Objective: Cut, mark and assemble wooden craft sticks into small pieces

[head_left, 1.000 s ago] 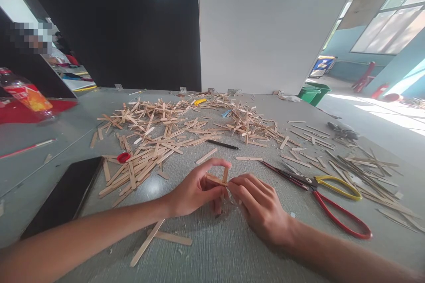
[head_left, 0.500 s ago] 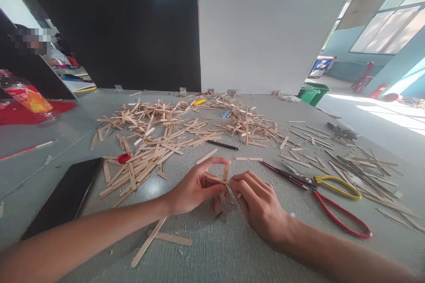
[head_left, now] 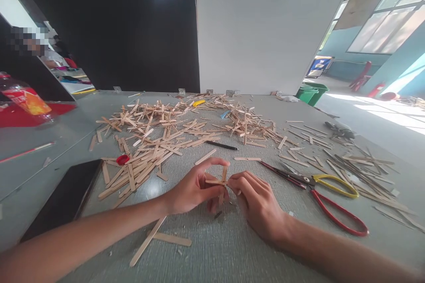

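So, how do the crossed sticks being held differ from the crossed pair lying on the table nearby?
The held sticks are up in the left hand, with the right hand close against them; the loose pair rests on the table, untouched by fingers. One held stick stands roughly upright, while the loose pair lies flat. Fingers cover much of the held sticks; the loose pair shows almost whole. Both are pale wood.

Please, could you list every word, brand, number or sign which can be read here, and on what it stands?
No text can be read.
Bottle label: white marks, too blurred to read.
Blue board: too small to read.
Held sticks: no text seen.
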`<state>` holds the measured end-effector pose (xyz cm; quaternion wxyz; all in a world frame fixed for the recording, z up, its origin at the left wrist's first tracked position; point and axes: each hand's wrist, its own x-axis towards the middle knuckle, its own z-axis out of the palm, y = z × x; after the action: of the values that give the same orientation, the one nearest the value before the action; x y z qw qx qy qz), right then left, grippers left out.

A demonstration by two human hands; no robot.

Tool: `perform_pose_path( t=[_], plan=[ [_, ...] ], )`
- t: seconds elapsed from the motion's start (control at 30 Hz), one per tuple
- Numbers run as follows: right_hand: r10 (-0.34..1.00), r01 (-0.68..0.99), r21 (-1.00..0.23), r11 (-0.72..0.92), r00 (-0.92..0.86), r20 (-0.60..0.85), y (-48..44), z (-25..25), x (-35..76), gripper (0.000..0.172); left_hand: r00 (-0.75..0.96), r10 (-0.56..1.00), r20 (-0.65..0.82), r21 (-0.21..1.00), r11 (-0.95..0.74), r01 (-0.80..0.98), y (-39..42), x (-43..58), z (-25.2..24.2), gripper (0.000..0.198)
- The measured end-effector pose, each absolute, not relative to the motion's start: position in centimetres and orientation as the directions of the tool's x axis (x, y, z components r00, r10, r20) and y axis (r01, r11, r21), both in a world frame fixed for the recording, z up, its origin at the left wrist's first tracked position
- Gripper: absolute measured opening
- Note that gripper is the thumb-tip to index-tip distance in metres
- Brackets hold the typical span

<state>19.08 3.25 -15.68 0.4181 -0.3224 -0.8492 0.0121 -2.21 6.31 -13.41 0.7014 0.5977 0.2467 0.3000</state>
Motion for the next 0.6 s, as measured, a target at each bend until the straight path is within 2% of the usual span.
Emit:
perform_pose_path(
  t=[0.37, 0.6],
  plan=[
    [0.604, 0.548, -0.348, 0.760, -0.401, 0.688, 3.26, -15.91, 18.65, 0.016, 0.725, 0.689, 0.014, 0.977, 0.146, -0.157, 6.39, -2.20, -13.76, 0.050],
    [0.567, 0.560, -0.279, 0.780, -0.444, 0.694, 3.05, -16.42, 19.09, 0.015, 0.748, 0.663, -0.029, 0.983, 0.156, -0.100, 6.08, -2.28, -13.52, 0.047]
  ],
)
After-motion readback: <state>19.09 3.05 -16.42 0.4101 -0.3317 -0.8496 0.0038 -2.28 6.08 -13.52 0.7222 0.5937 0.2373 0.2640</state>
